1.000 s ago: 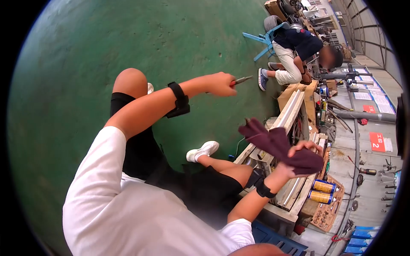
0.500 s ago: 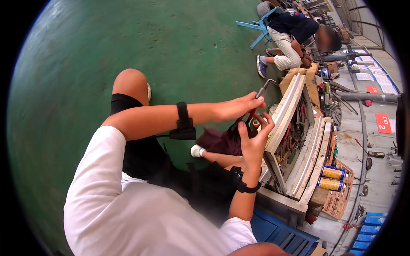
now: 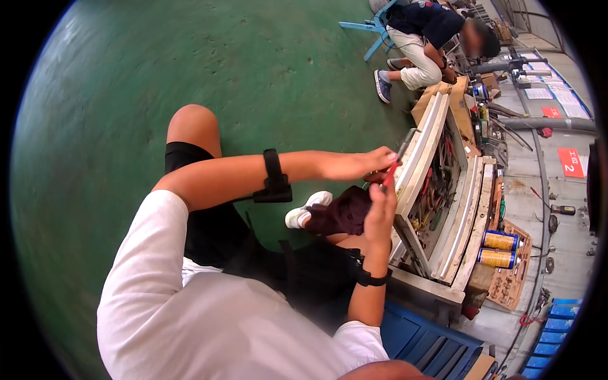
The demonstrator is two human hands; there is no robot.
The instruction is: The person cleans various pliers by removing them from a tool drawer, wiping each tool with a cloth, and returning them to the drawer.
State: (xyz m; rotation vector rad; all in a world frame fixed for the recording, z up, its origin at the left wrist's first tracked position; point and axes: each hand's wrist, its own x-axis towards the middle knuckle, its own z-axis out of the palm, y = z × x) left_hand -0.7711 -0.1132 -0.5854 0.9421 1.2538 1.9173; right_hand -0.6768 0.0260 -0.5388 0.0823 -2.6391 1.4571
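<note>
A pair of pliers (image 3: pixel 391 176) with red handles and a bent metal tip is held between my two hands, beside the wooden bench. My left hand (image 3: pixel 366 163) reaches in from the left, its fingers closed about the upper part near the jaws. Below it, my right hand (image 3: pixel 380 215) is closed around the red handles. The handles are partly covered by my fingers, and the tip points up and right, past the near edge of the open tool compartment (image 3: pixel 420 180).
Several tools lie inside the compartment. Two blue-and-yellow cans (image 3: pixel 499 240) stand beside a tan socket tray (image 3: pixel 508 285). Dark maroon cloth (image 3: pixel 348 209) and white shoes (image 3: pixel 318 200) appear below my hands. A co-worker (image 3: pixel 421 38) bends forward on a blue stool (image 3: pixel 375 28).
My right hand has closed on the handles, its fingers spread before. The pliers have shifted right and slightly down, and their handles are nearer together. The view has moved a little.
</note>
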